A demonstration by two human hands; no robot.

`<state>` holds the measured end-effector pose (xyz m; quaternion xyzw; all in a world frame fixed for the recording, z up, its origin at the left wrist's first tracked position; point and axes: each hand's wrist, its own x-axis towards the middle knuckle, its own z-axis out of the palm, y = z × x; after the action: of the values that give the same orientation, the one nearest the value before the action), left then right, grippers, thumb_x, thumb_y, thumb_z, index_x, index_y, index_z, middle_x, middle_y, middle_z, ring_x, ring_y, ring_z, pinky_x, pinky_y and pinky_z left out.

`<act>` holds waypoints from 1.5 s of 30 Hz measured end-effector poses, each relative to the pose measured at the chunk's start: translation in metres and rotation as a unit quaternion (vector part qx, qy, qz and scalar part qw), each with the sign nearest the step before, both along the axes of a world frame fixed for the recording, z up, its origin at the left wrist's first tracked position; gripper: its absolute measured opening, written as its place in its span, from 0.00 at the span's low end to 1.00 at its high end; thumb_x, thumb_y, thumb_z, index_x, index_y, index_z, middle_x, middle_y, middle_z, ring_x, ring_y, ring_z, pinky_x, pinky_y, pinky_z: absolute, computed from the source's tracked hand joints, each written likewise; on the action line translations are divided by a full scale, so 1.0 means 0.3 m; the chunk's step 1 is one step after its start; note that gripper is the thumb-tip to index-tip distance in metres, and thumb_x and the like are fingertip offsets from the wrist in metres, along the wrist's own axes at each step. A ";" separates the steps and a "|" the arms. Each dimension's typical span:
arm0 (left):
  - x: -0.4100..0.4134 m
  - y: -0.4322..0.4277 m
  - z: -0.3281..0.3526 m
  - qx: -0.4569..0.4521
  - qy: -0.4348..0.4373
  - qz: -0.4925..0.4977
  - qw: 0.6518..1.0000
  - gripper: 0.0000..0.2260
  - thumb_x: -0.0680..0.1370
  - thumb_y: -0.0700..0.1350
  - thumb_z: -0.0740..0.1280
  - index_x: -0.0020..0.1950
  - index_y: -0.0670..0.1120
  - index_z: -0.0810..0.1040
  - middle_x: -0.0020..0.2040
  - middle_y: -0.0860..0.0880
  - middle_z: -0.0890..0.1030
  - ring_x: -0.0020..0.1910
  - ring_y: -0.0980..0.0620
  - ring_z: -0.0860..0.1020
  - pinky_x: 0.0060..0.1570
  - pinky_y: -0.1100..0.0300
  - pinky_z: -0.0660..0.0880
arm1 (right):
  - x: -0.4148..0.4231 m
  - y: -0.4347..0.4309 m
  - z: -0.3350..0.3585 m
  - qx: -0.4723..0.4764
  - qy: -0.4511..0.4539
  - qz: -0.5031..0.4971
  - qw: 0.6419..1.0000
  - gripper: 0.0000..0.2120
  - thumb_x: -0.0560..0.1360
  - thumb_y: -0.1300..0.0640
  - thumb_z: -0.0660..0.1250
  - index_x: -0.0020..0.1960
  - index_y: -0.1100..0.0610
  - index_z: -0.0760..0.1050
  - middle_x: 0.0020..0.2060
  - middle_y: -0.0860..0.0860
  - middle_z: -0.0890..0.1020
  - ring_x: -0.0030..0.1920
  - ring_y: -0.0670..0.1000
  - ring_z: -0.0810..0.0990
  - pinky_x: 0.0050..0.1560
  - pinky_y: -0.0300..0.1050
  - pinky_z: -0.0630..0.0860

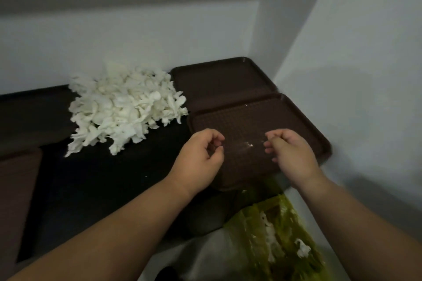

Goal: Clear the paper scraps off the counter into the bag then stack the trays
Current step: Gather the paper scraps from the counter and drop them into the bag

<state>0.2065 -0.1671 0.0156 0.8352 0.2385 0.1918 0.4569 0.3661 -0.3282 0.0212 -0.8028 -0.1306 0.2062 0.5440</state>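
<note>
White paper scraps (123, 107) heaped on counter (91, 178), far left, just beside far tray (219, 80). Judged very light, soft and loose, so likely to scatter; best scooped from underneath with both palms, not pinched. Few crumbs (249, 144) on near tray (296, 121), between the hands. Left hand (201, 155) and right hand (290, 155) over that tray, fingers loosely curled, nothing visibly held. Trays apparently stiff textured plastic; take hold at opposite rims. Green bag (280, 235) near right, below counter edge, some scraps inside.
</note>
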 end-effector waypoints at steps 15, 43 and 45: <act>-0.547 0.666 -0.166 0.059 0.170 0.271 0.945 0.21 0.78 0.51 0.68 0.70 0.54 0.73 0.66 0.54 0.74 0.66 0.49 0.72 0.64 0.48 0.74 | -0.405 0.793 -0.115 -0.102 -0.050 0.281 0.953 0.17 0.77 0.52 0.71 0.65 0.48 0.77 0.59 0.47 0.78 0.55 0.43 0.78 0.53 0.36 0.73; -0.482 0.821 -0.211 0.037 0.049 0.251 0.966 0.11 0.78 0.40 0.67 0.52 0.57 0.75 0.61 0.55 0.64 0.49 0.56 0.77 0.45 0.66 0.73 | -0.293 0.925 -0.261 -0.133 -0.086 0.187 0.970 0.18 0.76 0.57 0.68 0.65 0.50 0.75 0.58 0.50 0.77 0.46 0.45 0.79 0.38 0.35 0.72; -0.443 0.780 -0.147 0.046 0.023 0.236 0.970 0.11 0.77 0.41 0.67 0.53 0.57 0.75 0.60 0.56 0.65 0.50 0.57 0.76 0.47 0.67 0.73 | -0.285 0.861 -0.226 -0.109 -0.079 0.178 0.975 0.19 0.76 0.57 0.69 0.66 0.49 0.74 0.57 0.49 0.78 0.47 0.44 0.80 0.40 0.34 0.72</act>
<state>0.0735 0.0670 -0.0285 0.7798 0.4299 0.2859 0.3541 0.2805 -0.0699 -0.0467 -0.8350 -0.2903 0.2491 0.3956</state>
